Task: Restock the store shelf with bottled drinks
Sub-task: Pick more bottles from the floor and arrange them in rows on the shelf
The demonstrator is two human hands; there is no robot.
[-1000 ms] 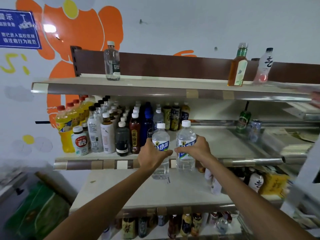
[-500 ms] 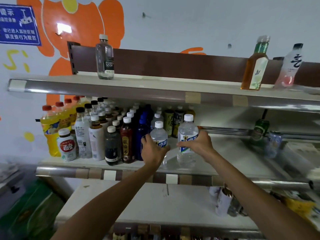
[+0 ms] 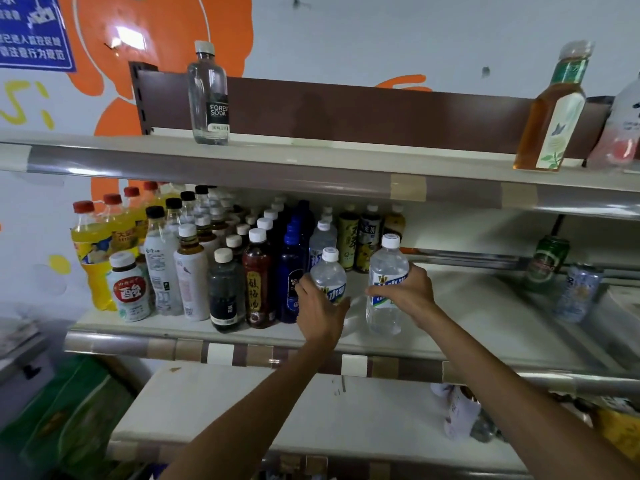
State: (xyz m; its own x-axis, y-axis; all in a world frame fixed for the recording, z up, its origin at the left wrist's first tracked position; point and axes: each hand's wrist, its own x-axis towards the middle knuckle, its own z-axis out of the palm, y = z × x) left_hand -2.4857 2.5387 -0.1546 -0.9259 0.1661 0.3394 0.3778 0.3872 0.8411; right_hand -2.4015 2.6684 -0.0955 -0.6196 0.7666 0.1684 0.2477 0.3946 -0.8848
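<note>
Two hands, left hand (image 3: 320, 315) grip clasping left bottle (image 3: 329, 271), right hand (image 3: 407, 294) clasping right bottle (image 3: 388, 268)

Left hand (image 3: 321, 311) hides lower half of left water bottle (image 3: 329, 271) from us; pink bottle (image 3: 623, 133) cut by right edge.

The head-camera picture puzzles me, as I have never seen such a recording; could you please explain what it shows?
No machine here: a person wears a wide-angle camera on the head, so you look forward and down along two bare arms at a store shelf. The left hand grips one water bottle and the right hand grips a second water bottle, both upright at the middle shelf. Rows of mixed drinks fill its left; a green can and a pale can sit at its right. On the top shelf stand a clear soda bottle and an amber tea bottle.
</note>
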